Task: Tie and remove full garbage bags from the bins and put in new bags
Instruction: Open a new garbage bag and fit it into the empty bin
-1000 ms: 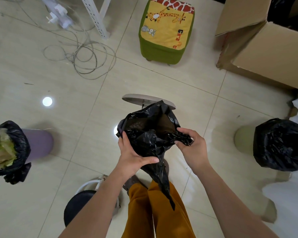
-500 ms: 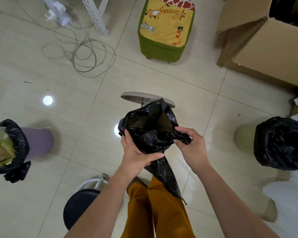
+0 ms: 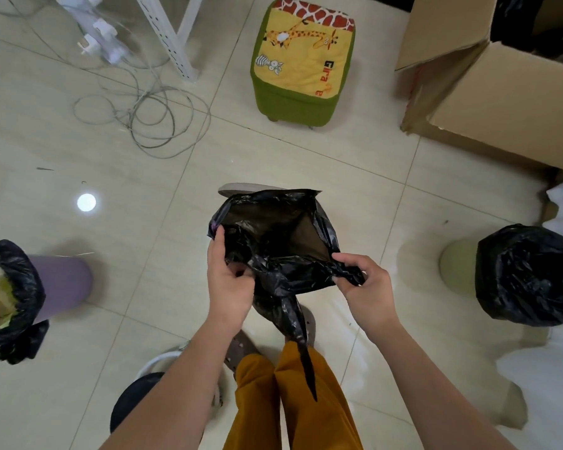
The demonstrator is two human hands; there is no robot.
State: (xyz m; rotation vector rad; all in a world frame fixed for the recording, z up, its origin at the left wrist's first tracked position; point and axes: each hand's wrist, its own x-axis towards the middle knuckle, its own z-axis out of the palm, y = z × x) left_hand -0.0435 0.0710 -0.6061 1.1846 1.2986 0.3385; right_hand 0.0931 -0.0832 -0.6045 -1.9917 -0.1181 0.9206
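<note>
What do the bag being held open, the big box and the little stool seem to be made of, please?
Bag: thin black plastic film, glossy; it crinkles and its tail hangs limp where the left hand and right hand pinch its rim.
Box: brown corrugated cardboard, matte, with folded flaps.
Stool: looks like padded fabric, green sides and a yellow giraffe-print top; the frame is hidden.

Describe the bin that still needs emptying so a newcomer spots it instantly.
On the cream tiled floor, look to the far left edge. The lilac plastic bin there has an open black liner stuffed with greenish waste; the pale green bin opposite shows only black plastic.
</note>
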